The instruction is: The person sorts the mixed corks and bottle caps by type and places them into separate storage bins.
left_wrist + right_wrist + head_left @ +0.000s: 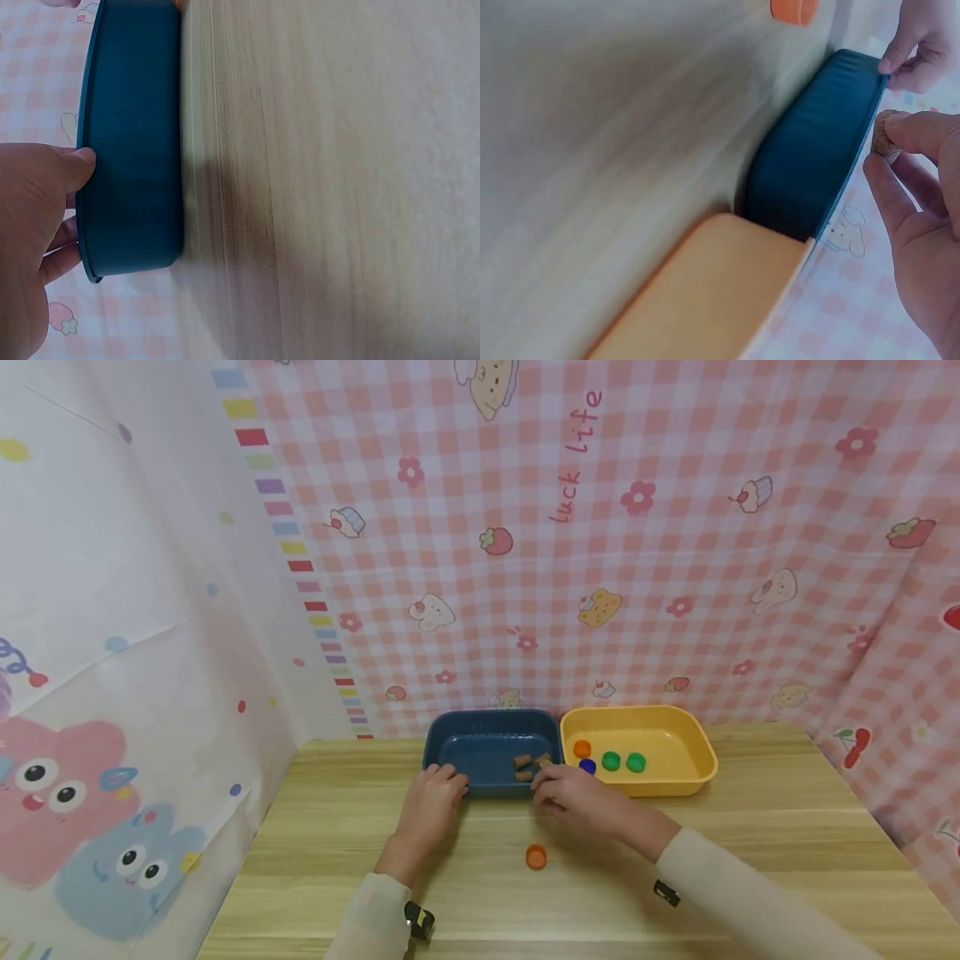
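Observation:
My left hand (433, 802) grips the rim of the dark blue tray (135, 150) at its near left corner, thumb on the outer wall. Over the near right part of that tray, my right hand (577, 793) pinches a cork (886, 135) between thumb and fingertips; the right wrist view shows it close to the rim. Several brown corks (522, 776) lie inside the blue tray at its right end, partly hidden by the right hand. On the table in front of the tray sits an orange bottle cap (536, 857).
A yellow tray (686, 787) stands against the right side of the blue one. In it are an orange cap (582, 748), a dark blue cap (587, 766) and two green caps (636, 762). Behind both trays hangs a pink checked cloth (645, 560).

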Motion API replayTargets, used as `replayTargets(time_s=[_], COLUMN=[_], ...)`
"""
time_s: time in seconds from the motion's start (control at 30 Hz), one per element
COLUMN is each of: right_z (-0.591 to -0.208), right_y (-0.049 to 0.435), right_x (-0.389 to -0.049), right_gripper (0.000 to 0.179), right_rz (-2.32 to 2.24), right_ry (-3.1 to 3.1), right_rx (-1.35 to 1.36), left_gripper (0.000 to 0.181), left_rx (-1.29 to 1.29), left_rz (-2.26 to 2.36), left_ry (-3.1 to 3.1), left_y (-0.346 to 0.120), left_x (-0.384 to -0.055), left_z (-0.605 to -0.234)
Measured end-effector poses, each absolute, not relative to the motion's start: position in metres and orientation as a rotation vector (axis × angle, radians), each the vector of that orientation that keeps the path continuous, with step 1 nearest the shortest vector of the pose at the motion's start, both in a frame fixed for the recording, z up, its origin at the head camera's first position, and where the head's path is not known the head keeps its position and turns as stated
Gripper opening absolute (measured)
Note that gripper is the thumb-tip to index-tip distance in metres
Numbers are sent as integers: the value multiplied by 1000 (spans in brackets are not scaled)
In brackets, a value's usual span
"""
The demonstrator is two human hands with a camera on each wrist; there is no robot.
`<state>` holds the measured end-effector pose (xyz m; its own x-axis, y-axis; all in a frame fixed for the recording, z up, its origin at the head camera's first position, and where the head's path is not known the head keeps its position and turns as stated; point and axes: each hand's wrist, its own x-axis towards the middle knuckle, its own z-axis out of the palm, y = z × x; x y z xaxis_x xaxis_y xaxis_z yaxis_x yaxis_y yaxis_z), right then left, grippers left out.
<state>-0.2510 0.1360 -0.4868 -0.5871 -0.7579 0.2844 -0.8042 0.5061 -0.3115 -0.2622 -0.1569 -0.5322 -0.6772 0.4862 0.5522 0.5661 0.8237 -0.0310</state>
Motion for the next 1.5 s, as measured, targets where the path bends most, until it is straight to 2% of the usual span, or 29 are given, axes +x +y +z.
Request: replayTargets(time_s=[0.93,1.5], right_z=[-460,-460], right_y=[135,128], right_x=[-311,-327], right_gripper=[14,15], right_rz=[552,482], right_ry=[-2786,-2820], right_rx=[1194,1197], left_gripper=[4,7], left_rx=[-769,-767], left_rz=[-230,-162], left_ry=[-2429,-2456], left_y=[-156,-156], left_x=[-262,-262], left_z=[-533,-531])
